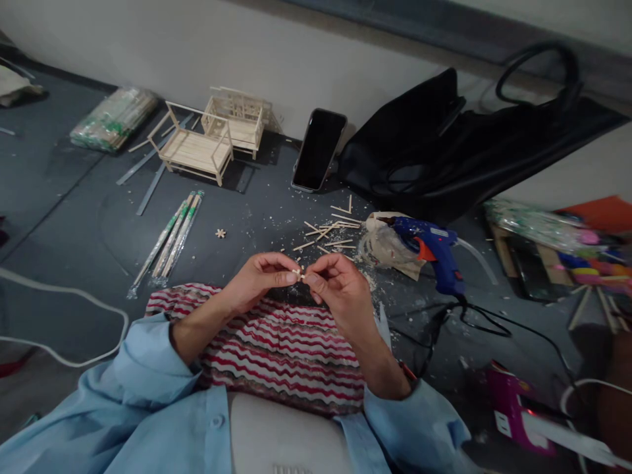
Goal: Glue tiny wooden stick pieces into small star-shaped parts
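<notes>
Over the counter's [59,217] near edge, the left hand [257,282] and right hand [344,284] pinch a small wooden piece [298,273] in narrowed fingers [285,278], seemingly half-built, with a finished-looking star [220,233] at their ten o'clock and unjoined sticks [340,225] at one.

Got two hands [253,282], one glue gun [430,245] right, one phone [320,150] and one black bag [419,148] farther back, two mini wooden benches [197,153] far left, three skinny wrapped packs [182,234] nearer, just one lil flower-shaped bit [220,233].

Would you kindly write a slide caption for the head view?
Left hand and right hand pinch a small pale wooden piece near a blue glue gun.
</notes>
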Motion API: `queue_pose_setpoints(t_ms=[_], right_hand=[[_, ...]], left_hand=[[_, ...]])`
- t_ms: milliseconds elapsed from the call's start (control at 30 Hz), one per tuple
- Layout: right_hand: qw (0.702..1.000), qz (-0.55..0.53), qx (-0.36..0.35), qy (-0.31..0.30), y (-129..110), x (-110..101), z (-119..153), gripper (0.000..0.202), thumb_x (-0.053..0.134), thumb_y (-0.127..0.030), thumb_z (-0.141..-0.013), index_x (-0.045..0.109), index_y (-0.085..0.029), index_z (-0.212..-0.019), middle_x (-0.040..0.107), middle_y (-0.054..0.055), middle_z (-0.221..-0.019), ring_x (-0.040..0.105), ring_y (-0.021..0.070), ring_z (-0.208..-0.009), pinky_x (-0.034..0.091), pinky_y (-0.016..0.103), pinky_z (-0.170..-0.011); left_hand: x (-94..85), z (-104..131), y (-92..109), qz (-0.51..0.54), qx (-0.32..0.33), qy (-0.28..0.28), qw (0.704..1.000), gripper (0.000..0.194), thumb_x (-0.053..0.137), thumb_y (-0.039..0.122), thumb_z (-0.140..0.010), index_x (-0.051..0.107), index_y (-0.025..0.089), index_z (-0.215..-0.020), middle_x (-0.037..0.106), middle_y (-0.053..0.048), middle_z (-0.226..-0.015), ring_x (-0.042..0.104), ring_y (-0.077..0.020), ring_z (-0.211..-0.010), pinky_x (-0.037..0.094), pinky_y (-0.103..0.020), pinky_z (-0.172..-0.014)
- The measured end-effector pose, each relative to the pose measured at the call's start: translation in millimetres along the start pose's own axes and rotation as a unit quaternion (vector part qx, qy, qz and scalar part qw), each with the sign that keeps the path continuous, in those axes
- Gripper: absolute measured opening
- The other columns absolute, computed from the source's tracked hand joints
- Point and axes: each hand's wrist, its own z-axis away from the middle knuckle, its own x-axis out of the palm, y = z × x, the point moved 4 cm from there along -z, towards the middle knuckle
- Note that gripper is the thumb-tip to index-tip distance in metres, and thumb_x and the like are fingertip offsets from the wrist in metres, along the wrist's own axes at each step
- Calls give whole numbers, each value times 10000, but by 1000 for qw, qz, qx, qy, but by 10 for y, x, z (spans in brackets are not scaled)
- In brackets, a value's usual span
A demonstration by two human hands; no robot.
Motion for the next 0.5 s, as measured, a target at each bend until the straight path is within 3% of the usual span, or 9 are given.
queue_pose_setpoints(t_ms=[500], right_hand=[[1000, -7, 17, -12, -3, -17, -11, 227, 761, -326, -759, 570, -211, -795, 582, -50, -694, 470, 65, -509, 382, 205, -468]], left_hand=[[-2, 10, 5, -65, 7, -19, 998, 219, 865, 278, -642, 767, 153, -792, 719, -27, -771, 614, -133, -740, 471, -279, -761]])
